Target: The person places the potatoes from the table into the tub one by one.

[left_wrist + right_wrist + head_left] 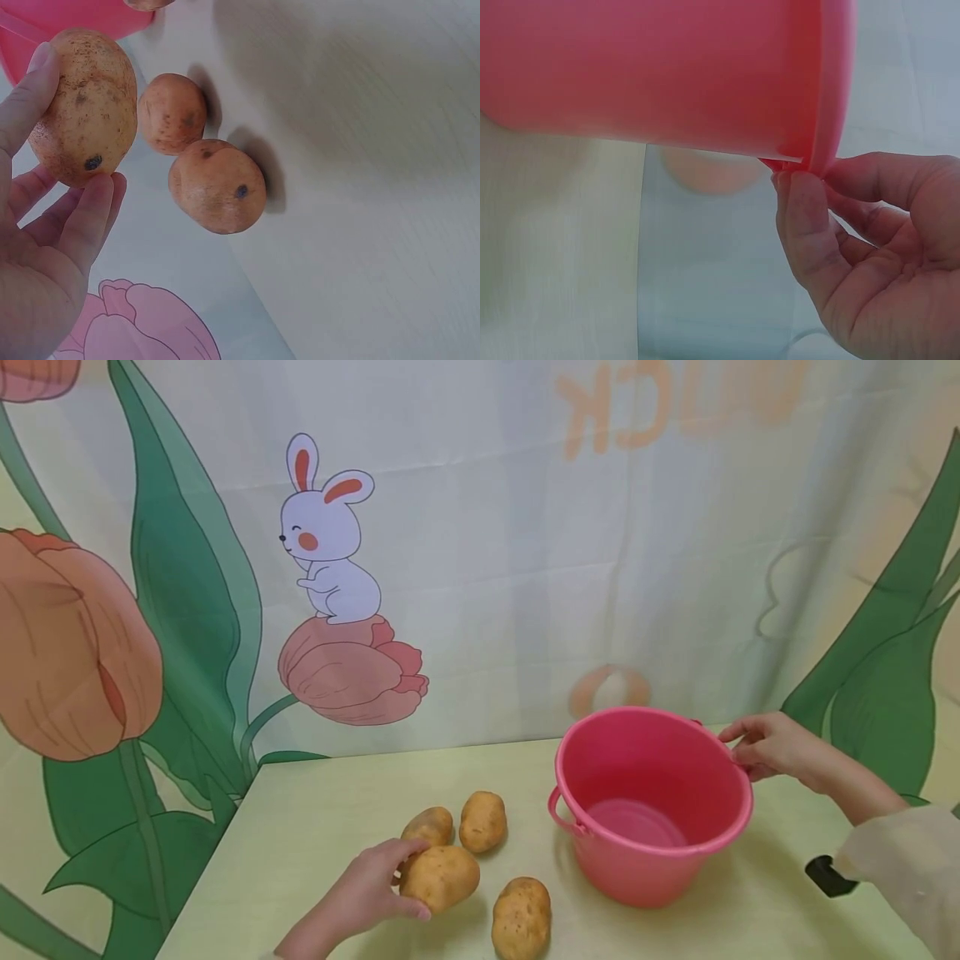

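Note:
My left hand [369, 887] grips a potato [441, 878] between thumb and fingers, above the table. In the left wrist view the held potato [91, 109] shows a dark spot near its lower end. Two potatoes lie just behind it, one partly covered by the hand [429, 828] and one beside that [483, 821]. Another potato [522, 918] lies nearer, to the right. My right hand [780, 752] pinches the rim of a pink bucket [637, 877] at its right side, thumb and fingers on the edge [832, 97]. The bucket's inside shows a bare bottom.
The pale table [300, 827] reaches back to a hanging cloth [480, 568] printed with tulips and a rabbit. The bucket's pink handle [557, 810] hangs at its left side. A black object [830, 876] shows at the right sleeve.

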`<state>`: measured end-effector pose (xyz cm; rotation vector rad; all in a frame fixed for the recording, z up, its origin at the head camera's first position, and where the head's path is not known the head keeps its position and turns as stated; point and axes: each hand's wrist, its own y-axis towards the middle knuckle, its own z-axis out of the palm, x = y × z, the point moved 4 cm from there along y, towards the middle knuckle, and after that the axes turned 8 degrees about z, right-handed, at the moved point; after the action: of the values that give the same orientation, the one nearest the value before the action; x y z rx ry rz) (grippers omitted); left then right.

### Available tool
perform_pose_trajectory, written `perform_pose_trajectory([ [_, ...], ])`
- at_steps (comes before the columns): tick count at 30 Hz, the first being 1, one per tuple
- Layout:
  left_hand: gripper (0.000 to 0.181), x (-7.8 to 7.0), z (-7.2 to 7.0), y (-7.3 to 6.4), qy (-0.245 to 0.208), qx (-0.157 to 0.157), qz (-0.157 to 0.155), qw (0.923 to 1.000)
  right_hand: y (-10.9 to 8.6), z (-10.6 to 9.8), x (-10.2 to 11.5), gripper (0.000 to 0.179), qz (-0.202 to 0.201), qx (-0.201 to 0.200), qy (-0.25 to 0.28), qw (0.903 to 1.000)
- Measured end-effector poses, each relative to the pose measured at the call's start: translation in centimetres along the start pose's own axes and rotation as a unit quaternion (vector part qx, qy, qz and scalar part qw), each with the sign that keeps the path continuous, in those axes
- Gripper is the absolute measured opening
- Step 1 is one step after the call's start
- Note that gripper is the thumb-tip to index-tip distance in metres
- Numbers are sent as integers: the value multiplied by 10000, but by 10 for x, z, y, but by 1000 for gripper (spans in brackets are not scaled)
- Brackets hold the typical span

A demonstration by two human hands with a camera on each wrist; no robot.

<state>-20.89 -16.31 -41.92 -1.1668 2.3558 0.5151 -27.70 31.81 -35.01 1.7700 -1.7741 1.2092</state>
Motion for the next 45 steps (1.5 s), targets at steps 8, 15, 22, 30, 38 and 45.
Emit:
perform_pose_trajectory([
  [8, 73, -11, -7, 6, 138, -210, 195, 9995, -1, 0, 1, 42, 9, 47, 43, 10000],
  [15, 73, -17, -11, 13, 59, -184, 203, 9996, 0, 0, 1, 43, 1, 66, 64, 10000],
  [22, 72, -23, -12, 18, 24, -147, 172, 9997, 0, -1, 0, 43, 39, 20, 35, 10000],
  [30, 70, -30, -19, 26, 183, -229, 383, 9988, 0, 0, 0, 44, 40, 19, 29, 10000],
  [38, 70, -34, -22, 36, 151, -248, 483, 9984, 1, -2, -1, 44, 42, -4, 10, 10000],
  [45, 70, -37, -22, 44, 264, -216, 478, 9983, 2, -2, -2, 43, 74, -6, 26, 10000],
])
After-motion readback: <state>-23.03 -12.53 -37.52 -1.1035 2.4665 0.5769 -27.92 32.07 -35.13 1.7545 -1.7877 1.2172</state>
